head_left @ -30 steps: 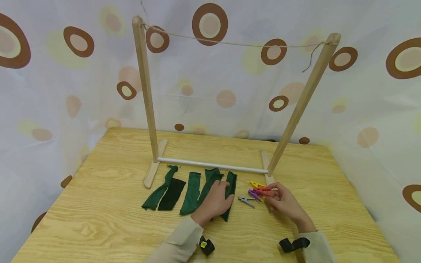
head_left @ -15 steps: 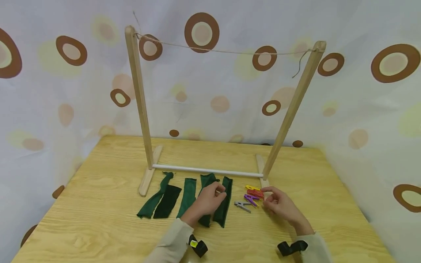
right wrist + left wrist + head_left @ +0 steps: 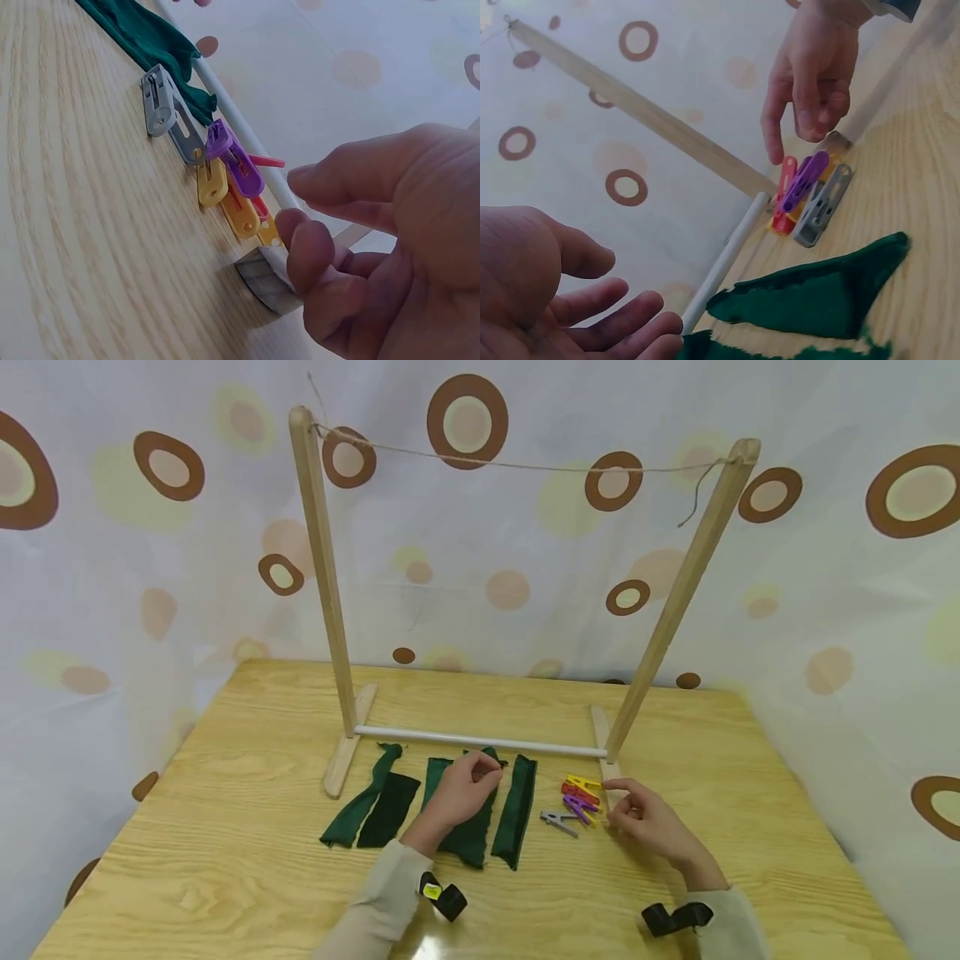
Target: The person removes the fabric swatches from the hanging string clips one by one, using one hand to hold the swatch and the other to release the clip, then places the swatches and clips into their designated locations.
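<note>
Several green cloth strips lie side by side on the table, the rightmost strip [image 3: 516, 814] apart from the others. Over the middle strip [image 3: 468, 845] hovers my left hand [image 3: 465, 789], its fingers loosely bent around nothing, as the left wrist view also shows. A small cluster of clothespins sits to the right: yellow [image 3: 585, 783], red [image 3: 576, 794], purple [image 3: 579, 809] and, slightly apart, a grey clothespin [image 3: 559, 823]. Just right of the cluster is my right hand [image 3: 651, 827], index finger reaching toward it, other fingers loosely curled and empty. Whether that fingertip touches a clothespin I cannot tell.
Behind the strips stands a wooden frame with two posts [image 3: 324, 577], a white bottom rod [image 3: 480, 742] and a string [image 3: 517, 465] tied across the top. Its right foot [image 3: 602, 731] reaches close to the clothespins. A patterned sheet hangs behind the table [image 3: 195, 877].
My right hand has let go of the red clothespin, which now lies with the others. My left hand has moved left, off the rightmost strip. The head view has shifted slightly.
</note>
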Motion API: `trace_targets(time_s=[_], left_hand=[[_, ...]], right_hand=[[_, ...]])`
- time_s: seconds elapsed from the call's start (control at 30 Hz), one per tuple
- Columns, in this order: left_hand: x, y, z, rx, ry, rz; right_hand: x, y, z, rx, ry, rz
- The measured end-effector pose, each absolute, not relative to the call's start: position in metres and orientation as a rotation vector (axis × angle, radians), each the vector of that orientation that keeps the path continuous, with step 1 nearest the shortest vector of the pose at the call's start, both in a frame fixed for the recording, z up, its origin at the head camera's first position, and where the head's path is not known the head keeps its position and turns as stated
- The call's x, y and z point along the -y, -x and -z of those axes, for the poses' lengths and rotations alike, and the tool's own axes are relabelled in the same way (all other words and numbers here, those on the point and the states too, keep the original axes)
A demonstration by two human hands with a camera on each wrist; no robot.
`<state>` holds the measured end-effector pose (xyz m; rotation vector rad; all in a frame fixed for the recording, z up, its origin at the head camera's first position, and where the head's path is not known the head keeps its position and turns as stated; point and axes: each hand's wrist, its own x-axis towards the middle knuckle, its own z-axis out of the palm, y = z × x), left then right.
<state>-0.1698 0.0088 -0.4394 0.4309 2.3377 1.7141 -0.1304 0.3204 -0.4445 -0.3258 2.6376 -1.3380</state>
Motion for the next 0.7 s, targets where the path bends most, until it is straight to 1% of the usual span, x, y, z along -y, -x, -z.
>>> trace_targets(time_s=[0.37,0.53,0.7], left_hand=[[0.012,0.183,0.421,-2.175,-0.269,-1.957],[0.024,0.182,0.415,-2.17,-0.218,-2.021],[0.029,0.177,0.412,-2.188,-0.219,-2.028]], right_hand=[[-0.321,0.13,0.439,-2.653,0.329,1.438],[-0.316,0.13,0.442,-2.63,0.319,1.474],[-0.312,0.128,0.442,-2.639,0.295,1.51]])
